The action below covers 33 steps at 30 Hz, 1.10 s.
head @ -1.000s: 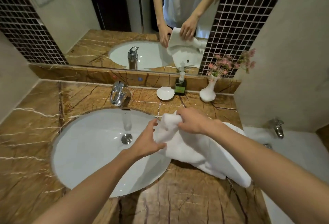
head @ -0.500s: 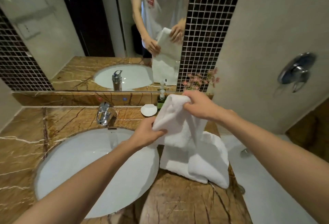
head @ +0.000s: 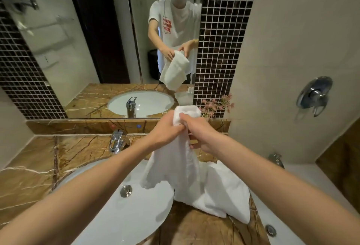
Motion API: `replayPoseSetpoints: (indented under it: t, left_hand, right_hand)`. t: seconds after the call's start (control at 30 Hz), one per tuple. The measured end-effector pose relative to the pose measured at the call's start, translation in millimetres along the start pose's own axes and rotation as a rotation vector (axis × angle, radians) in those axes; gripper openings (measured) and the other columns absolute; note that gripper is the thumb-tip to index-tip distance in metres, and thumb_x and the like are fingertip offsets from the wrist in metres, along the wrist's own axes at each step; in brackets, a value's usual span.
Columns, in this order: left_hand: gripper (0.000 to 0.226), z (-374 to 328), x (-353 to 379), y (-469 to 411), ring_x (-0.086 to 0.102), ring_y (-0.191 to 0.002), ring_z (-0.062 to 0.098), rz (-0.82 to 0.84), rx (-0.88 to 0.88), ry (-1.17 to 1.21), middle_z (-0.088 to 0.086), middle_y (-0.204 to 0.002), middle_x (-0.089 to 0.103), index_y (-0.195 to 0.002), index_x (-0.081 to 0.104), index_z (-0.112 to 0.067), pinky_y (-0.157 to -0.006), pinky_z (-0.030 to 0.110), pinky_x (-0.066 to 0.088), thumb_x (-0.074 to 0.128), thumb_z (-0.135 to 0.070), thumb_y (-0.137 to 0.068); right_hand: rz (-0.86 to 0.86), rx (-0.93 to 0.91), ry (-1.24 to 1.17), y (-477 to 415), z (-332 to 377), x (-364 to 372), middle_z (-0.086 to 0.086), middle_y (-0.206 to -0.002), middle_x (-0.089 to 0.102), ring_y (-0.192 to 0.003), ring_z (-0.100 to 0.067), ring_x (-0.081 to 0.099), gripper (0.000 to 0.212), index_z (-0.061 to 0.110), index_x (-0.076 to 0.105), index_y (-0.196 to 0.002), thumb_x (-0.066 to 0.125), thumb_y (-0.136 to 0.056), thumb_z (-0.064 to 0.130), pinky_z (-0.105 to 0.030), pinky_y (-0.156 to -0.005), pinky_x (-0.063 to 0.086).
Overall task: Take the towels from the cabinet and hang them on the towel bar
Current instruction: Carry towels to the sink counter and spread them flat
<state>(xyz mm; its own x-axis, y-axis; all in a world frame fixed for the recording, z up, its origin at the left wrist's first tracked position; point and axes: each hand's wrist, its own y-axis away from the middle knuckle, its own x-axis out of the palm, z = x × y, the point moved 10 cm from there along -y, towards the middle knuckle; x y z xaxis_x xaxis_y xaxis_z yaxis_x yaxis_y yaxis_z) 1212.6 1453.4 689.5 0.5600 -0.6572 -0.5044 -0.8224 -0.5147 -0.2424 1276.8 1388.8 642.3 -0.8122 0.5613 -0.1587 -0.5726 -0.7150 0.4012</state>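
A white towel [head: 187,176] of nubbly terry cloth, seen against a polished brown marble counter [head: 29,167] veined in cream, a glossy white ceramic basin [head: 136,221], a mirror-bright chrome faucet [head: 116,143] and dark glazed mosaic tiles [head: 220,50] beside a matt beige wall [head: 292,40].

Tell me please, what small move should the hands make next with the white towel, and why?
Probably lift it a little higher. The left hand and the right hand both grip the bunched top of the white towel, close together, but its lower part lies on the marble counter beside the sink. Raising it should free the whole cloth for carrying.
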Motion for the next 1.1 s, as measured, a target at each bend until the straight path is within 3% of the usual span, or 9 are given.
replayPoseSetpoints:
  t: [0.13,0.23,0.37,0.53,0.73,0.83,0.9,1.0,1.1]
  left_hand:
    - [0.036,-1,-10,14,0.063,-0.086,-0.003,0.007,-0.021,0.029,-0.006,-0.099,0.068,-0.108,0.062,-0.020,-0.076,0.015,0.048,0.059,0.001,-0.079]
    - [0.026,3,-18,28,0.062,-0.082,-0.010,0.019,-0.077,0.097,-0.014,-0.092,0.065,-0.101,0.060,-0.026,-0.071,0.007,0.045,0.057,-0.003,-0.089]
    - [0.025,27,-44,45,0.060,-0.093,0.009,-0.038,-0.162,0.086,0.000,-0.103,0.067,-0.105,0.064,-0.015,-0.086,0.027,0.046,0.041,-0.024,-0.100]
    - [0.030,46,-85,77,0.052,-0.074,0.012,-0.185,-0.183,-0.046,0.005,-0.084,0.060,-0.093,0.062,0.000,-0.066,0.027,0.042,0.047,-0.026,-0.095]
    - [0.024,58,-157,122,0.049,-0.061,0.006,-0.387,-0.261,-0.261,-0.008,-0.071,0.055,-0.069,0.053,-0.025,-0.054,0.016,0.036,0.057,-0.024,-0.093]
    - [0.025,61,-203,151,0.047,-0.061,0.008,-0.440,-0.271,-0.373,-0.008,-0.068,0.053,-0.067,0.053,-0.027,-0.053,0.023,0.035,0.058,-0.026,-0.092]
    - [0.031,60,-231,168,0.043,-0.058,0.007,-0.438,-0.260,-0.441,-0.010,-0.064,0.049,-0.062,0.048,-0.029,-0.053,0.025,0.032,0.058,-0.026,-0.092]
    - [0.033,68,-266,194,0.044,-0.059,0.007,-0.350,-0.271,-0.561,-0.009,-0.063,0.048,-0.062,0.046,-0.026,-0.057,0.030,0.034,0.055,-0.031,-0.094]
    - [0.043,88,-295,221,0.049,-0.062,0.018,-0.253,-0.260,-0.658,-0.001,-0.063,0.051,-0.070,0.050,-0.015,-0.060,0.036,0.038,0.049,-0.055,-0.087]
  right_hand:
    - [0.042,0.090,-0.097,0,1,17,-0.008,-0.091,0.064,-0.078,-0.023,0.058,0.032,0.015,0.058,-0.111,0.058,-0.086,0.036,-0.040,-0.076,0.047]
    - [0.064,0.102,-0.099,0,4,32,-0.010,-0.087,0.065,-0.069,-0.023,0.061,0.029,0.011,0.055,-0.114,0.057,-0.089,0.025,-0.037,-0.063,0.051]
    - [0.094,0.083,-0.104,-3,9,54,-0.013,-0.091,0.065,-0.073,-0.027,0.065,0.029,0.007,0.055,-0.115,0.047,-0.087,0.005,-0.041,-0.066,0.057]
    - [0.106,0.050,-0.085,-3,14,89,-0.015,-0.096,0.068,-0.068,-0.026,0.065,0.031,0.007,0.055,-0.116,0.044,-0.087,0.005,-0.028,-0.046,0.051]
    - [0.063,0.053,-0.028,-8,11,107,-0.017,-0.108,0.067,-0.085,-0.030,0.066,0.035,0.001,0.057,-0.117,0.035,-0.092,0.011,-0.034,-0.059,0.057]
    - [0.097,-0.052,0.113,-5,21,124,-0.018,-0.103,0.065,-0.079,-0.028,0.063,0.036,-0.002,0.054,-0.114,0.038,-0.084,0.007,-0.027,-0.050,0.048]
    - [0.119,-0.122,0.236,2,29,135,-0.012,-0.081,0.059,-0.066,-0.022,0.054,0.019,0.000,0.055,-0.089,0.037,-0.085,0.003,-0.023,-0.049,0.037]
    - [0.127,-0.365,0.502,14,48,156,-0.007,-0.064,0.042,-0.058,-0.019,0.035,0.025,0.011,0.041,-0.061,0.036,-0.083,0.001,-0.027,-0.050,0.024]
    - [0.229,-0.621,0.750,39,55,190,-0.004,-0.059,0.042,-0.057,-0.017,0.037,0.029,0.014,0.039,-0.055,0.041,-0.083,0.004,-0.027,-0.050,0.028]
